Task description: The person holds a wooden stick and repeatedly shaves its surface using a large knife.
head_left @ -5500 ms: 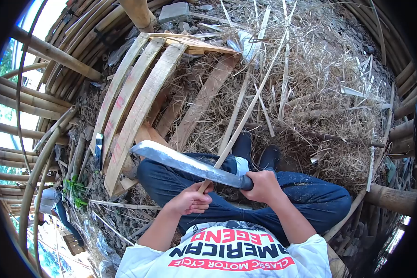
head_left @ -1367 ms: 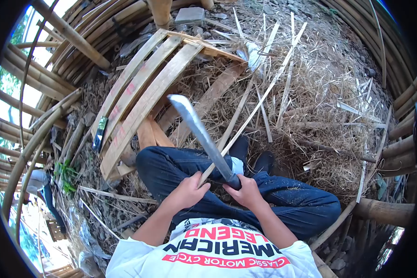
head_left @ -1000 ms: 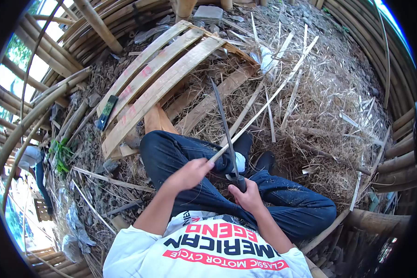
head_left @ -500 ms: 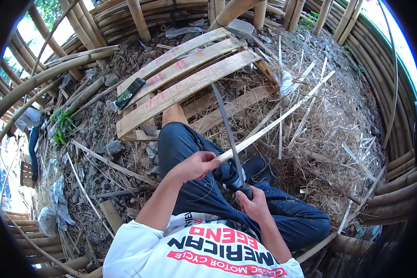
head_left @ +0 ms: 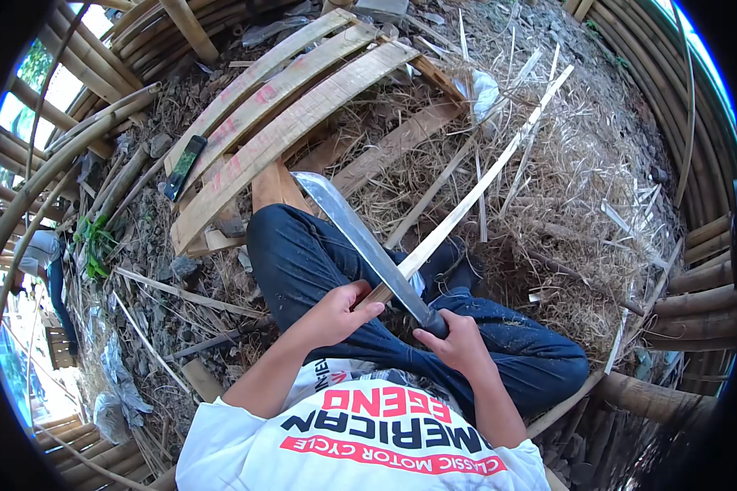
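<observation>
My left hand (head_left: 341,314) pinches the near end of a long, pale bamboo strip (head_left: 490,173), which slants away to the upper right. In my right hand (head_left: 455,337) is the dark handle of a machete (head_left: 360,237). Its broad, worn blade points up and left and crosses over the strip just beyond my left fingertips. Part of the strip is hidden under the blade. Both hands are close together above my crossed legs (head_left: 499,331) in dark jeans.
A slatted wooden pallet (head_left: 303,114) stands ahead, with a dark phone-like object (head_left: 186,164) on it. Shavings (head_left: 573,213) and loose strips cover the ground to the right. Bamboo poles (head_left: 680,90) wall the space. Another person (head_left: 45,254) is at the far left.
The machete has turned so its flat side shows, its tip now further left. My left hand and the strip's near end have come closer to me. The view has shifted slightly.
</observation>
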A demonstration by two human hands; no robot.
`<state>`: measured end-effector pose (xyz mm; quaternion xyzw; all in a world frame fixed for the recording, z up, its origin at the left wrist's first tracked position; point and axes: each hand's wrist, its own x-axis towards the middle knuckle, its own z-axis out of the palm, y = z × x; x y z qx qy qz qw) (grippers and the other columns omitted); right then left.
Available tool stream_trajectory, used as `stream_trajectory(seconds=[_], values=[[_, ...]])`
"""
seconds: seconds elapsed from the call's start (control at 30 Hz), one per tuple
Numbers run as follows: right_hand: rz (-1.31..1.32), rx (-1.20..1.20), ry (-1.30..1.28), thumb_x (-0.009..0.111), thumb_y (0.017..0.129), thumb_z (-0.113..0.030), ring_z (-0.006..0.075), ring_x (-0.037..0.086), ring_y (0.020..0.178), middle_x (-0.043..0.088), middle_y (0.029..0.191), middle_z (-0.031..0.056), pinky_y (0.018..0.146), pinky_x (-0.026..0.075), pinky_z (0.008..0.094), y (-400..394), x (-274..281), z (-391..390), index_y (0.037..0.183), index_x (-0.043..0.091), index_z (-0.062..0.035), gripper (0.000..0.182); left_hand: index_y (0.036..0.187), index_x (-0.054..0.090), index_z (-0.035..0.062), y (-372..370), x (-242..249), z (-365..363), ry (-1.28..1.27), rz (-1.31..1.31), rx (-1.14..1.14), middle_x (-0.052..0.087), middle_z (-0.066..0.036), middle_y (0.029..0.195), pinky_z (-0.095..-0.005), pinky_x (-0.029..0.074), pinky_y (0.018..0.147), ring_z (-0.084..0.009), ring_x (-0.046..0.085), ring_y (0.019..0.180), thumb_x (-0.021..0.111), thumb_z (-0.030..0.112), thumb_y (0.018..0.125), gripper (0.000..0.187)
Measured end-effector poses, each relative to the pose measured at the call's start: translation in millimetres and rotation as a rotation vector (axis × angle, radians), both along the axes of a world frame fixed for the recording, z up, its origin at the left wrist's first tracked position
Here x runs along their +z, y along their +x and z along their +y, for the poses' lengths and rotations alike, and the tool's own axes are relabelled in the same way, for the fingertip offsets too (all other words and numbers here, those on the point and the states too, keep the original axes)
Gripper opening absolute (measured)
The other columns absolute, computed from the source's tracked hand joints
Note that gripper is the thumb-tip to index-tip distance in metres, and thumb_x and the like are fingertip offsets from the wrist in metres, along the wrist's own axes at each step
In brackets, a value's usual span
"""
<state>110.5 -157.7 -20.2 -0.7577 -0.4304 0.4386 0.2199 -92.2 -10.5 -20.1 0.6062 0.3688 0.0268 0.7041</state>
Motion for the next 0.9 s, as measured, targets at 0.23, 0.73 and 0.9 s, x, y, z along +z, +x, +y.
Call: stream_trajectory(seconds=[0.23,0.73,0.9], values=[[-0.123,0.01,0.057,0.075,0.079,-0.042,0.0429,0.065,0.072,0.064,0.072,0.0263,0.064,0.052,0.0446,14.5,-8.5,0.0,0.087,0.065,0.0026,0.047,0.098,0.05,0.0054,-10.8,-18.6,-5.8,-0.385,-0.084,0.136,0.043,0.006,0.065,-0.0196,0.028,0.04,-0.0016,0.037,0.045,0.058,0.025,0.099,0.022],[0.072,-0.015,0.051,0.076,0.079,-0.029,0.0355,0.062,0.058,0.059,0.062,0.0211,0.057,0.047,0.0392,27.1,-6.9,9.9,0.08,0.061,0.0048,0.037,0.085,0.043,0.0099,-9.6,-17.7,12.9,-1.04,-0.146,0.156,0.032,0.005,0.052,-0.0218,0.03,0.038,-0.0062,0.031,0.04,0.048,0.026,0.102,0.024],[0.024,-0.092,-0.017,0.075,0.081,-0.036,0.0409,0.065,0.065,0.062,0.065,0.0245,0.06,0.05,0.0425,48.1,-19.1,8.7,0.082,0.063,0.0047,0.043,0.085,0.044,0.01,-5.1,-20.1,13.1,-0.932,-0.105,0.075,0.035,0.004,0.053,-0.0214,0.032,0.039,-0.006,0.036,0.041,0.049,0.028,0.102,0.025]])
